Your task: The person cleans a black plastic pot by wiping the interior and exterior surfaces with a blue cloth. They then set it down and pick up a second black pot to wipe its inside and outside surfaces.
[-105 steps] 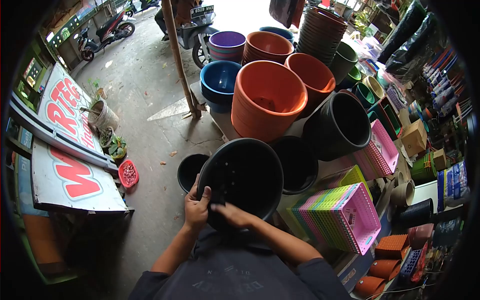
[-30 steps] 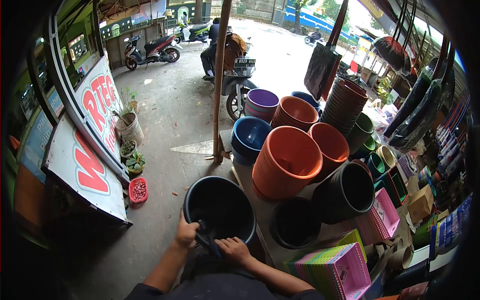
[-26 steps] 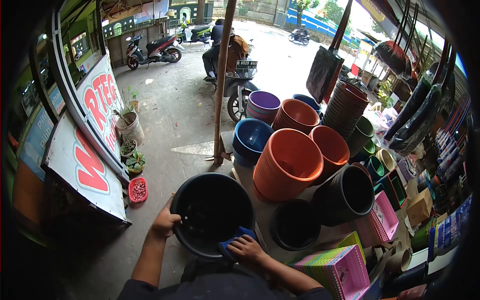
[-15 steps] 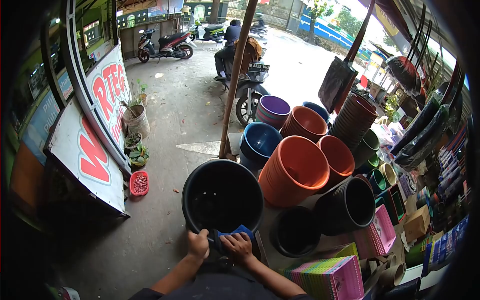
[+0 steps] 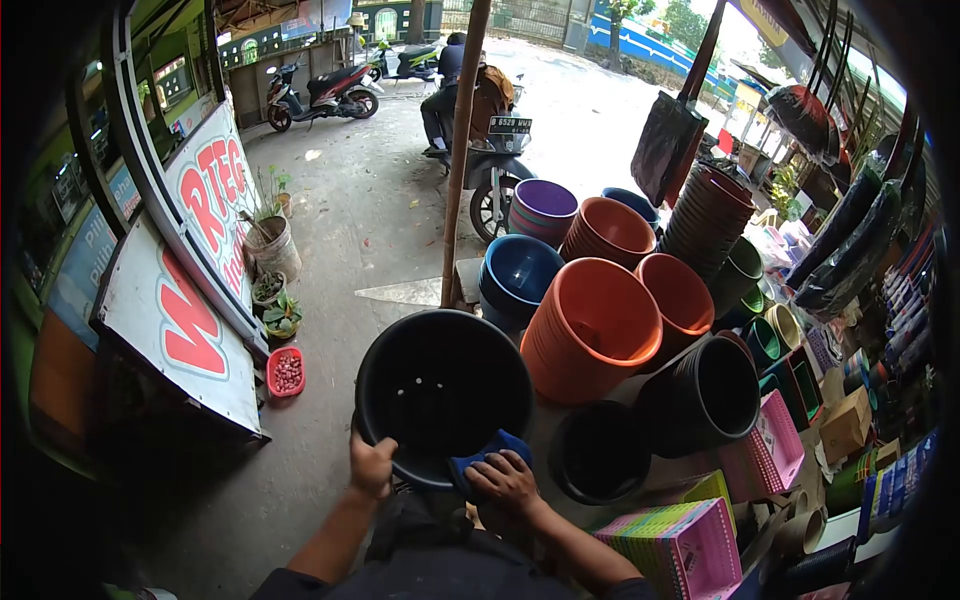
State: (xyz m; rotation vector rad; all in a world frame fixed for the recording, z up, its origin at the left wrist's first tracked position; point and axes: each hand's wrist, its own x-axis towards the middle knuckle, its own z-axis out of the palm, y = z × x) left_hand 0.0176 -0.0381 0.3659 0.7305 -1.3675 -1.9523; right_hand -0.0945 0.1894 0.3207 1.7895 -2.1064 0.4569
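Note:
A large round black plant pot (image 5: 430, 345) is tipped toward me, its dark inside showing small light spots like holes in the bottom. My left hand (image 5: 372, 466) grips its near-left rim, thumb inside and fingers hidden behind the outer wall. My right hand (image 5: 505, 483) is closed over a blue cloth (image 5: 508, 440), which lies against the near-right rim. What supports the pot underneath is hidden.
Orange pots (image 5: 590, 330), a blue pot (image 5: 522, 270) and black pots (image 5: 700, 400) are stacked close on the right. Pink baskets (image 5: 705, 550) stand nearer me. A wooden pole (image 5: 455, 190) rises behind the pot. A sign board (image 5: 180, 330) leans left, beside a red basket (image 5: 286, 372).
My left hand has shifted left and up along the rim. My right hand has moved right with the blue cloth, now over the rim. The pot appears slightly higher and closer.

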